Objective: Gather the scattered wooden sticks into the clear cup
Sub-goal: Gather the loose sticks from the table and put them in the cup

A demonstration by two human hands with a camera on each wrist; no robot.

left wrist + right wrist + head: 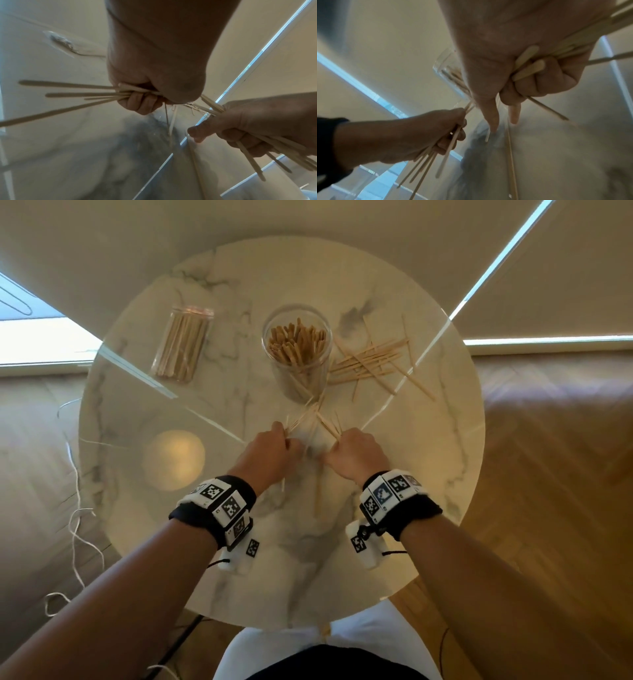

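The clear cup (297, 350) stands upright behind the table's centre, holding several wooden sticks. A pile of scattered sticks (373, 361) lies just right of it. My left hand (274, 446) grips a fanned bundle of sticks (77, 92) in its fist. Close beside it, my right hand (352, 450) grips its own bundle (530, 67); its thumb and forefinger (513, 115) point down at the table. The two bundles cross in front of the cup. One loose stick (318, 491) lies on the marble between my wrists.
A lidded clear jar (181, 344) full of sticks lies on its side at the back left of the round marble table (428, 508). A white cord (77, 508) trails on the floor to the left. Wooden floor lies to the right.
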